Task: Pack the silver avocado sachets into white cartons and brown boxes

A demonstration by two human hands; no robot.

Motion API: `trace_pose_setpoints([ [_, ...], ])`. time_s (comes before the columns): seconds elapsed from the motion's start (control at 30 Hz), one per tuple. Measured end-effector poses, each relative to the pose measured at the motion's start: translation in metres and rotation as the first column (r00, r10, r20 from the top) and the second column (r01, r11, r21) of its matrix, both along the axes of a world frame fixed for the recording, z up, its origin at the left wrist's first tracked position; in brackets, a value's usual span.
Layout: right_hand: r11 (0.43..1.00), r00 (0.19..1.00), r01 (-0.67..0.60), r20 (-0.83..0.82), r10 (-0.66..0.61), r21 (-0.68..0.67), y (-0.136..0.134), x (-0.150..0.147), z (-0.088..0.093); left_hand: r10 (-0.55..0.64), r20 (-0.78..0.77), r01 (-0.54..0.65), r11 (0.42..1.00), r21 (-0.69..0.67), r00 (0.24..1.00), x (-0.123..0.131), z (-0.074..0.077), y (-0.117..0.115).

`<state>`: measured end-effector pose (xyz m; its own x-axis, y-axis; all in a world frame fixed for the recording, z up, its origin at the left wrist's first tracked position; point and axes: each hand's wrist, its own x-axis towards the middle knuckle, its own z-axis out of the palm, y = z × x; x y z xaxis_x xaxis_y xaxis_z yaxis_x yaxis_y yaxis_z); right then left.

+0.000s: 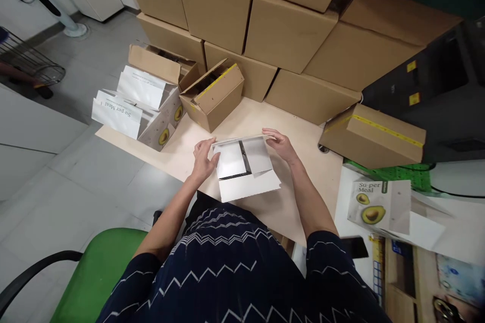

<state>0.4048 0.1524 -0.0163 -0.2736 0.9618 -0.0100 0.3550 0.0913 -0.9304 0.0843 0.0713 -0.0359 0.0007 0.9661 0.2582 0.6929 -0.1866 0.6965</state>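
Note:
In front of my body a white carton [246, 185] is held over the tabletop, its wide near flap folded out toward me and two smaller inner flaps partly covering the opening. A dark gap shows between the inner flaps; the contents cannot be made out. My left hand [204, 160] grips the carton's left side, thumb on the near face and fingers curled near the far corner. At the far right corner, my right hand [280, 144] holds the edge with fingers along the top and the thumb partly hidden.
Printed cartons [161, 128] with raised flaps and an opened brown box [217, 98] stand at the table's [178, 161] left. Large brown boxes [288, 30] are stacked behind. To the right are a taped box [373, 136], an avocado-printed carton [373, 207] and a phone [354, 247]; a green chair [102, 272] is left.

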Motion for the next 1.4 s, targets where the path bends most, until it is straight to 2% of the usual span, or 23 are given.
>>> trace_pose_setpoints([
  [0.07,0.999,0.996,-0.042,0.081,0.039,0.032,-0.007,0.007,-0.001,-0.041,-0.086,0.047,0.997,0.058,0.995,-0.006,0.001,-0.008],
  [0.13,0.995,0.981,-0.087,0.179,0.076,0.054,-0.014,0.012,-0.005,-0.111,-0.188,0.124,0.991,0.058,0.976,-0.013,0.001,-0.016],
  [0.23,0.984,0.922,-0.150,0.373,0.105,0.094,-0.026,0.017,-0.010,-0.263,-0.323,0.269,0.963,-0.026,0.909,-0.020,0.005,-0.028],
  [0.3,0.974,0.859,-0.205,0.495,0.130,0.100,-0.038,0.020,-0.012,-0.334,-0.381,0.322,0.942,-0.097,0.862,-0.023,0.009,-0.037],
  [0.37,0.964,0.801,-0.257,0.574,0.172,0.070,-0.050,0.024,-0.011,-0.383,-0.408,0.347,0.924,-0.164,0.828,-0.024,0.014,-0.046],
  [0.47,0.953,0.754,-0.299,0.603,0.261,-0.040,-0.065,0.030,-0.005,-0.445,-0.385,0.382,0.894,-0.233,0.808,-0.025,0.019,-0.054],
  [0.53,0.947,0.757,-0.297,0.575,0.310,-0.119,-0.068,0.033,0.000,-0.459,-0.348,0.393,0.886,-0.246,0.817,-0.024,0.018,-0.055],
  [0.63,0.951,0.833,-0.267,0.460,0.308,-0.154,-0.062,0.031,0.004,-0.401,-0.289,0.355,0.914,-0.198,0.869,-0.019,0.012,-0.049],
  [0.77,0.988,0.946,-0.121,0.289,0.144,-0.097,-0.050,0.017,0.000,-0.214,-0.143,0.206,0.976,-0.065,0.966,-0.005,0.005,-0.037],
  [0.87,0.995,0.980,-0.006,0.195,0.026,-0.101,-0.048,0.003,-0.005,-0.105,-0.056,0.104,0.994,-0.031,0.993,0.004,0.001,-0.032],
  [0.93,0.994,0.991,0.019,0.135,-0.005,-0.103,-0.049,-0.002,-0.008,-0.074,-0.045,0.073,0.997,-0.015,0.996,0.008,-0.001,-0.030],
  [1.07,0.995,0.997,-0.013,0.070,0.020,-0.097,-0.053,-0.002,-0.018,-0.080,-0.123,0.083,0.996,0.017,0.989,0.012,-0.004,-0.031],
  [1.2,0.988,1.000,-0.008,-0.024,0.005,-0.156,-0.058,-0.002,-0.033,-0.093,-0.193,0.102,0.994,0.037,0.977,0.011,-0.006,-0.040],
  [1.3,0.986,0.997,0.013,-0.073,-0.025,-0.166,-0.064,-0.006,-0.040,-0.181,-0.256,0.177,0.983,-0.036,0.950,0.007,-0.008,-0.050],
  [1.4,0.985,0.999,0.003,-0.044,-0.011,-0.174,-0.068,-0.005,-0.039,-0.279,-0.307,0.246,0.959,-0.140,0.910,0.000,-0.014,-0.054],
])
